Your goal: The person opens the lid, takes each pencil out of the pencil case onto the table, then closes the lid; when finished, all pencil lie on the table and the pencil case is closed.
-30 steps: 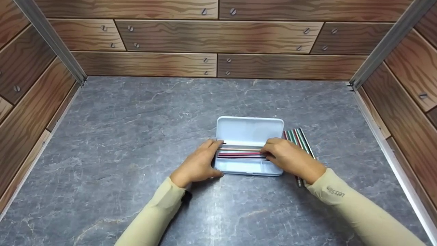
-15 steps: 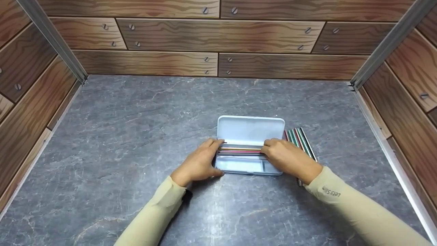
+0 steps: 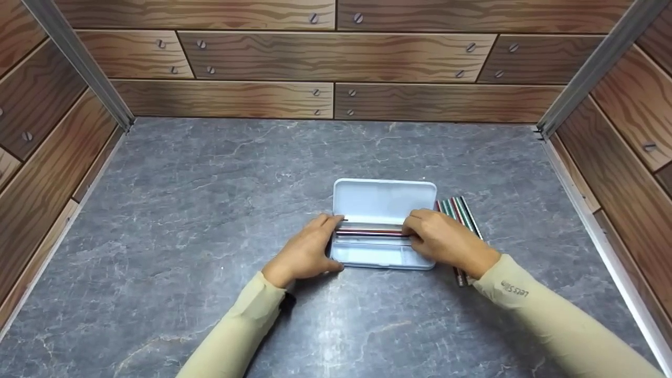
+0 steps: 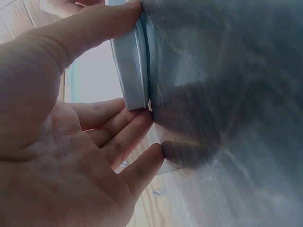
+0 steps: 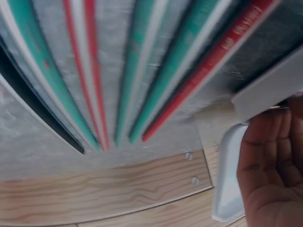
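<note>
A pale blue pencil case (image 3: 367,255) lies with its lid (image 3: 378,197) raised at the back. Several thin pencils (image 3: 370,232) lie lengthwise in its rear compartment. My left hand (image 3: 305,249) holds the case's left end, thumb at the front corner and fingers toward the hinge side; the left wrist view shows the case end (image 4: 131,71) between thumb and fingers. Over the right end, my right hand (image 3: 446,239) reaches in with bent fingers and pinches the pencils' right ends, which its fingers hide.
To the right of the case, partly under my right forearm, a row of striped pencils (image 3: 458,210) lies on the grey marbled table (image 3: 210,210). Up close in the right wrist view, they include a green pencil (image 5: 137,71) and a red pencil (image 5: 208,71). Wood-patterned walls (image 3: 336,58) surround the table.
Inside the case the pencils have drawn together into a narrower bundle toward the hinge. My right hand has shifted only slightly at the case's right end; my left hand stays in place.
</note>
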Demonstrator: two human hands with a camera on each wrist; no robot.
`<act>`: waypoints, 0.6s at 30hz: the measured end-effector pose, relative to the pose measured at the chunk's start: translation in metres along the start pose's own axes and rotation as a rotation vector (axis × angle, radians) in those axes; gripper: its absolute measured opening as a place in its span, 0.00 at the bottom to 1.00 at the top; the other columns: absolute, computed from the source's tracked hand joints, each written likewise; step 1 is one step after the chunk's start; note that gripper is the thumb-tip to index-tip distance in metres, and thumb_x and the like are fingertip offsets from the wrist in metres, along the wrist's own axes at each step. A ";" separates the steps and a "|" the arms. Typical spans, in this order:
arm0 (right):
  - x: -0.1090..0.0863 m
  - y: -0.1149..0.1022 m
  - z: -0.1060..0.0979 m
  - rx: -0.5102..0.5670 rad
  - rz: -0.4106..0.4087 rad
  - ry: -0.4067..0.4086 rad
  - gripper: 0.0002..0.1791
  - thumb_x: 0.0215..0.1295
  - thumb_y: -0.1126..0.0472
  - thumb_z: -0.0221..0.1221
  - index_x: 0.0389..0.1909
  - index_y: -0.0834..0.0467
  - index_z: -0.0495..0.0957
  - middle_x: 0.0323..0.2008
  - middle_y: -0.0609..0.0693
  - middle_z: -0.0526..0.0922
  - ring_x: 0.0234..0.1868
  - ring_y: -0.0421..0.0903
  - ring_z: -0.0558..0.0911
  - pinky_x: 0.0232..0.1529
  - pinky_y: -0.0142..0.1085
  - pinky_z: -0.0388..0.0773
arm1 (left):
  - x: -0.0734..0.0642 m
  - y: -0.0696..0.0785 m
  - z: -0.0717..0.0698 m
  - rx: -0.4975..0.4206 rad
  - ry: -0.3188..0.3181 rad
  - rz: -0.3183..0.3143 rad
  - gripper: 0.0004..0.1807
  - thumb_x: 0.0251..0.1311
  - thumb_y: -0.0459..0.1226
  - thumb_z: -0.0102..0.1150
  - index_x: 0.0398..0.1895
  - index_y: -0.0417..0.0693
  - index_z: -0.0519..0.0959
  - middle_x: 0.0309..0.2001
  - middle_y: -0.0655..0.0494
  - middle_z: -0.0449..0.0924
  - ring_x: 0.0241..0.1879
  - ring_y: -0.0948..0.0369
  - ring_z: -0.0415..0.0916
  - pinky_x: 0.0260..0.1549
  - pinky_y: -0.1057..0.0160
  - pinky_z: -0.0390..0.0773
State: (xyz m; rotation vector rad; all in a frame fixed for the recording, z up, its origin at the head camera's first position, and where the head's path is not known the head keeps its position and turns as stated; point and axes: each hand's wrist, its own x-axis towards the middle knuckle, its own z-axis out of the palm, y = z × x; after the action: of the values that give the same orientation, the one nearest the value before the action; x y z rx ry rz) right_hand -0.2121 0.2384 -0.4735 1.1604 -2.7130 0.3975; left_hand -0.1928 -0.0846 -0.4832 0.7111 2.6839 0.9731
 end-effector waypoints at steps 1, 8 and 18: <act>-0.001 0.002 0.000 0.019 -0.003 0.006 0.09 0.58 0.75 0.70 0.38 0.62 0.87 0.35 0.53 0.88 0.36 0.48 0.87 0.41 0.42 0.91 | 0.000 0.000 0.000 0.002 -0.001 -0.002 0.58 0.52 0.35 0.87 0.86 0.38 0.65 0.75 0.40 0.74 0.76 0.42 0.72 0.78 0.41 0.76; -0.007 0.006 -0.008 0.217 0.070 0.089 0.09 0.57 0.74 0.70 0.38 0.60 0.88 0.34 0.51 0.89 0.34 0.44 0.85 0.38 0.38 0.88 | 0.000 0.001 0.000 0.007 -0.002 0.004 0.57 0.53 0.35 0.87 0.85 0.37 0.65 0.74 0.40 0.75 0.76 0.42 0.72 0.79 0.42 0.75; -0.030 0.002 -0.028 0.470 0.267 0.230 0.14 0.57 0.78 0.72 0.40 0.58 0.91 0.35 0.48 0.91 0.35 0.31 0.83 0.39 0.27 0.87 | -0.001 0.000 0.000 -0.003 0.001 0.010 0.57 0.52 0.35 0.87 0.85 0.36 0.65 0.75 0.39 0.74 0.77 0.41 0.72 0.79 0.42 0.75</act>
State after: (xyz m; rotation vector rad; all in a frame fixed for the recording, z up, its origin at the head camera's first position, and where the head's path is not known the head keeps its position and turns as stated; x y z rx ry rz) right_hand -0.1922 0.2689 -0.4553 0.7696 -2.6424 1.1781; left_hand -0.1925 -0.0852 -0.4833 0.7249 2.6814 0.9798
